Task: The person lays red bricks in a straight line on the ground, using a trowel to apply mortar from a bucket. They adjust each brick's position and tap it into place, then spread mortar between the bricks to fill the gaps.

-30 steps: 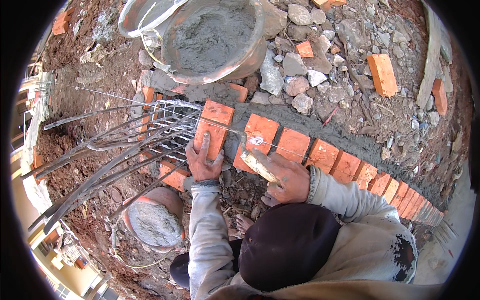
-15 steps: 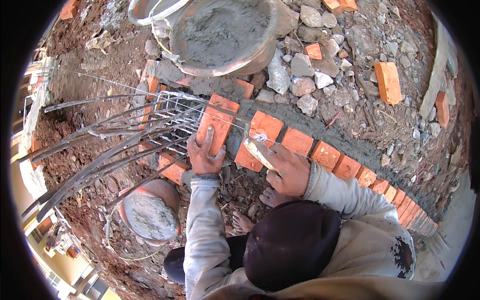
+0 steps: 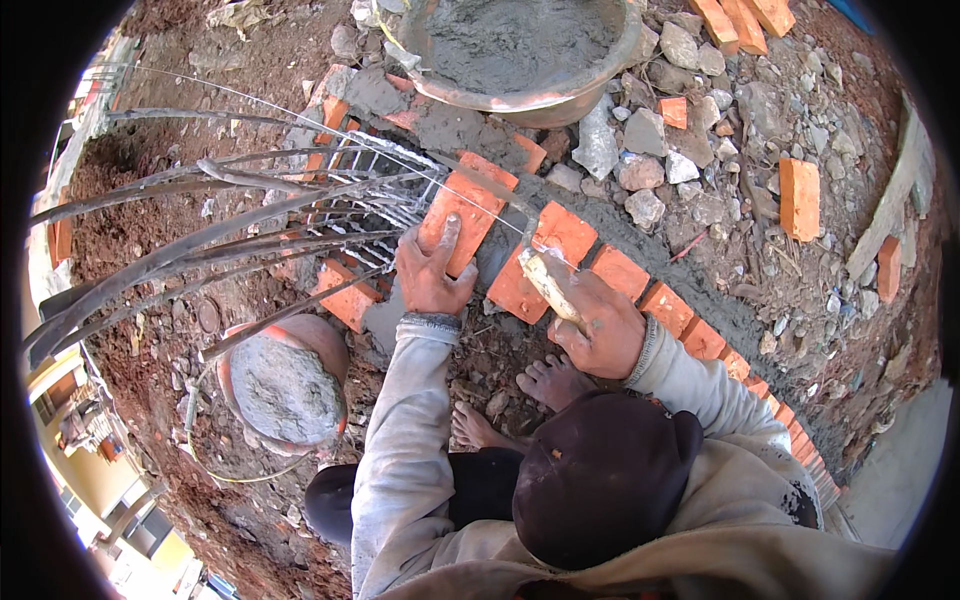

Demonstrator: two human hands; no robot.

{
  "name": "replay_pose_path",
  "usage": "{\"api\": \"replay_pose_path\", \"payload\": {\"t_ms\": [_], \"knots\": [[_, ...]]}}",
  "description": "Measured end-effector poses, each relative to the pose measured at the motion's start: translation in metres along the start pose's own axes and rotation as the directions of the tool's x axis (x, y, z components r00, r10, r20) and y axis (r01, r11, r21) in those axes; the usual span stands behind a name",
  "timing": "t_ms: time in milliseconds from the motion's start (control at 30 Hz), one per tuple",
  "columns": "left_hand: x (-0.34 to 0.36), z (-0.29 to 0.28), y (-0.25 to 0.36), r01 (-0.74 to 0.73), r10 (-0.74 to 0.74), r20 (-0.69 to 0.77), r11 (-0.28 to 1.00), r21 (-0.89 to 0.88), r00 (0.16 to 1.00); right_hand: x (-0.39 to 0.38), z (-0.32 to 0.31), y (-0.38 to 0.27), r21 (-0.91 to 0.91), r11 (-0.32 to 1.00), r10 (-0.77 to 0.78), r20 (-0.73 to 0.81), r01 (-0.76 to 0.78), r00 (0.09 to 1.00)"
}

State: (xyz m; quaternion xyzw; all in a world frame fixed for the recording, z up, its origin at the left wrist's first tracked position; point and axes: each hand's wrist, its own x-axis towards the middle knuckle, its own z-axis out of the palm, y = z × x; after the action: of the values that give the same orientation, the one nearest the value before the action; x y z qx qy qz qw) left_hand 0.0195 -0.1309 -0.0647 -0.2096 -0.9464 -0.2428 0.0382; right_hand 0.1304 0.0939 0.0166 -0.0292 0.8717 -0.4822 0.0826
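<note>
Bricklaying with two bare hands, seen from above. The left hand lies on the near end of an orange-red clay brick, its forefinger extended along the upper face and its thumb spread beside the brick's lower end; whether this grip is closed around the brick cannot be told. The right hand has its fingers wrapped around the pale handle of a trowel, whose narrow-looking blade, seen nearly edge-on, passes across the far part of the brick; contact between the two cannot be determined. A taut white string runs obliquely over the same brick. The brick sits at the left end of a curving brick row, separated by a gap from its nearest neighbour, with grey mortar spread along the row's far side. To the left, dark reinforcing bars fan outward from a mortar-spattered wire cage. Above the row stands a wide basin containing grey mortar; at lower left, near the bars, a smaller bucket also contains mortar. Broken stones and a loose brick lie on the soil at upper right.
</note>
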Motion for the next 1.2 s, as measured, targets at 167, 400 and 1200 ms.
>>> {"api": "replay_pose_path", "payload": {"t_ms": [167, 400, 1200], "knots": [[0.001, 0.001, -0.004, 0.006, -0.006, 0.016, 1.000, -0.010, 1.000, 0.005, -0.004, -0.007, -0.005, 0.999, 0.040, 0.014, -0.040, 0.999], [0.002, -0.004, -0.003, 0.028, -0.029, 0.049, 0.999, 0.016, 0.998, 0.007, -0.006, -0.010, -0.004, 0.998, 0.062, 0.030, -0.062, 0.998], [0.001, -0.003, -0.004, 0.029, -0.031, 0.059, 0.999, 0.034, 0.998, -0.001, -0.002, -0.003, -0.007, 1.000, 0.025, -0.017, -0.025, 1.000]]}}
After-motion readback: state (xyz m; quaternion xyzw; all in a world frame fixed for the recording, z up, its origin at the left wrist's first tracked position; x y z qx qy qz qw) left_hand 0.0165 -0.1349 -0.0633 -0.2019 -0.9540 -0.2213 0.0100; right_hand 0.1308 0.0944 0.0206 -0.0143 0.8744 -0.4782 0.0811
